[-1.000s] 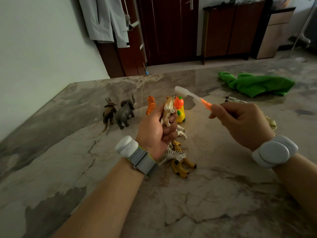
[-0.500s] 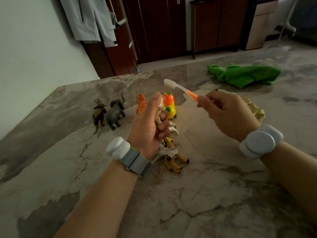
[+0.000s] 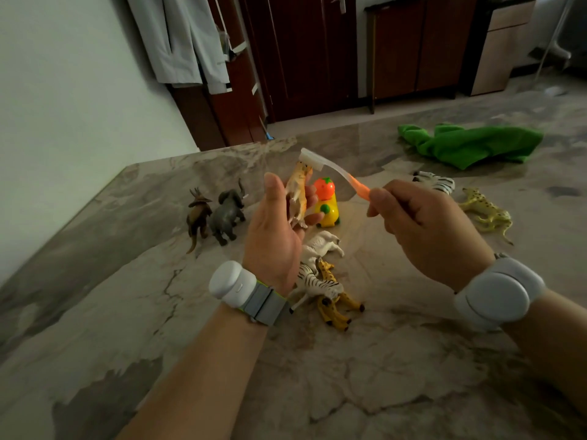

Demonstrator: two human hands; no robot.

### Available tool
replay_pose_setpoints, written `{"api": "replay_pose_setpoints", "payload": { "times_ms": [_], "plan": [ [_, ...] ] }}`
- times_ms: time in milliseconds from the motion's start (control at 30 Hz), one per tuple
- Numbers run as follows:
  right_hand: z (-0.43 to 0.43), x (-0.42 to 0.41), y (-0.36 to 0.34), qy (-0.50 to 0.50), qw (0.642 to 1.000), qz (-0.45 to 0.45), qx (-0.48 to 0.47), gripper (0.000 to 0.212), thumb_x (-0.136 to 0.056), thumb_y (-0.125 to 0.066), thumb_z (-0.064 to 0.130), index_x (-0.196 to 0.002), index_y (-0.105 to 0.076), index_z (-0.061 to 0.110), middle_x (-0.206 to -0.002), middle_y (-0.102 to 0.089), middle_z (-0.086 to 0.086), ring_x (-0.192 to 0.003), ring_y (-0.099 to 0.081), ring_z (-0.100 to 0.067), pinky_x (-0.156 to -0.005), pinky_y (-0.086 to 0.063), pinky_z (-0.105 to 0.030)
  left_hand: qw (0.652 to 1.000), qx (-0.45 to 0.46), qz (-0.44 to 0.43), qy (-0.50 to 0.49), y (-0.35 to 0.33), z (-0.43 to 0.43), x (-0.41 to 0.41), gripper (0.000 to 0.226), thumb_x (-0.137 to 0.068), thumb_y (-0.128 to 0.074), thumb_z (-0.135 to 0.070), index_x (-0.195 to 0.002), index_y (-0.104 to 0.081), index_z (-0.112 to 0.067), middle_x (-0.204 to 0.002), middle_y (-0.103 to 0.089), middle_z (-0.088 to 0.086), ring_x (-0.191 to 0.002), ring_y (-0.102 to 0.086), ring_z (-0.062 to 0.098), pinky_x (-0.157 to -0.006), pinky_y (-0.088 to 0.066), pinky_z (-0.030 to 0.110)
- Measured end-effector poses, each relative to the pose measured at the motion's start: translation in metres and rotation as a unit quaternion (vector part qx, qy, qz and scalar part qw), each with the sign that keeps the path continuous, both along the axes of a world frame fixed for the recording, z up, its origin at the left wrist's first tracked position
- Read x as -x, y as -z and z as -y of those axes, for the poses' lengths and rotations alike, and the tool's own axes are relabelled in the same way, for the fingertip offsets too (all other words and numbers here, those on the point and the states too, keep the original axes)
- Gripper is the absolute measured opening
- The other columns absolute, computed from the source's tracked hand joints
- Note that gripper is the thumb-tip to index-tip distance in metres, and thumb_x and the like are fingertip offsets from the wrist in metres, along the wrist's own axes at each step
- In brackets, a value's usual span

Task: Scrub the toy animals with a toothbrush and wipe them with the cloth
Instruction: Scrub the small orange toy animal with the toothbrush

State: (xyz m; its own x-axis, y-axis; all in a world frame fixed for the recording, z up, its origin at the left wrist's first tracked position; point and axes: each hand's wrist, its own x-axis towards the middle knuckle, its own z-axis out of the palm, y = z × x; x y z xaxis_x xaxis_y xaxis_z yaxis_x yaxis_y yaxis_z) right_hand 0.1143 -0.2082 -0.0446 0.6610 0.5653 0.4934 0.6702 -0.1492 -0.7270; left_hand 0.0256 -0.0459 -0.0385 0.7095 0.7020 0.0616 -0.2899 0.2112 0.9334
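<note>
A marbled grey-brown table (image 3: pixel 397 360) is seen filling the lower view, set against a pale wall (image 3: pixel 63 106) on the left. Light grey garments (image 3: pixel 181 42) are hung at the top, in front of dark reddish wooden doors (image 3: pixel 301 52). A low dark cabinet (image 3: pixel 413 49) on legs is placed to their right, with a beige drawer unit (image 3: pixel 498 49) beside it. A strip of light floor (image 3: pixel 333 119) is shown beyond the table's far edge.

We note the tan toy animal (image 3: pixel 298 194) upright in the left hand (image 3: pixel 276 239). The toothbrush (image 3: pixel 337 171), clear neck and orange grip, rests its bristles on the toy's head. The green cloth (image 3: pixel 470 145) lies crumpled, well apart at far right.
</note>
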Motion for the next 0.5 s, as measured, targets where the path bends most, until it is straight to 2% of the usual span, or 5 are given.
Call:
{"api": "replay_pose_setpoints", "payload": {
  "times_ms": [100,233,367,500],
  "plan": [
    [-0.0007,-0.0035,0.0025,0.026,1.0,0.002,0.016,0.034,-0.099,-0.046,0.045,-0.081,-0.065,0.024,-0.057,-0.056,-0.006,-0.046,-0.046,-0.014,-0.047,-0.037,-0.026,1.0,0.024,0.014,-0.003,0.001,-0.003,-0.0003,0.058,-0.101,-0.031,-0.055,-0.097,-0.071,-0.013,-0.085,-0.071,0.002,-0.086,-0.067,0.016,-0.071,-0.053,0.031],
    [0.0009,-0.0015,-0.0002,0.015,1.0,-0.011,0.002,0.033,-0.1,-0.045,0.046,-0.081,-0.065,0.026,-0.057,-0.055,-0.01,-0.047,-0.048,-0.023,-0.048,-0.039,-0.035,0.999,0.035,0.017,0.014,0.0007,-0.0048,-0.0006,0.058,-0.101,-0.032,-0.056,-0.099,-0.07,-0.012,-0.088,-0.071,0.004,-0.088,-0.067,0.018,-0.073,-0.054,0.031],
    [-0.0004,-0.0059,0.0032,0.033,0.998,-0.005,0.053,0.034,-0.099,-0.047,0.046,-0.079,-0.065,0.026,-0.058,-0.059,-0.006,-0.05,-0.05,-0.016,-0.049,-0.038,-0.027,0.995,0.076,0.05,0.037,0.0009,-0.0046,0.0034,0.058,-0.098,-0.04,-0.054,-0.11,-0.066,-0.004,-0.095,-0.071,0.01,-0.097,-0.067,0.024,-0.085,-0.056,0.037],
    [-0.0001,-0.0057,0.0035,0.042,0.998,-0.009,0.035,0.034,-0.1,-0.047,0.046,-0.08,-0.066,0.025,-0.06,-0.059,-0.01,-0.051,-0.05,-0.021,-0.051,-0.04,-0.032,0.987,0.101,0.088,0.087,-0.0027,-0.0041,0.0075,0.047,-0.09,-0.05,-0.049,-0.101,-0.063,-0.005,-0.096,-0.073,0.013,-0.106,-0.067,0.031,-0.101,-0.049,0.047]
  ]
}}
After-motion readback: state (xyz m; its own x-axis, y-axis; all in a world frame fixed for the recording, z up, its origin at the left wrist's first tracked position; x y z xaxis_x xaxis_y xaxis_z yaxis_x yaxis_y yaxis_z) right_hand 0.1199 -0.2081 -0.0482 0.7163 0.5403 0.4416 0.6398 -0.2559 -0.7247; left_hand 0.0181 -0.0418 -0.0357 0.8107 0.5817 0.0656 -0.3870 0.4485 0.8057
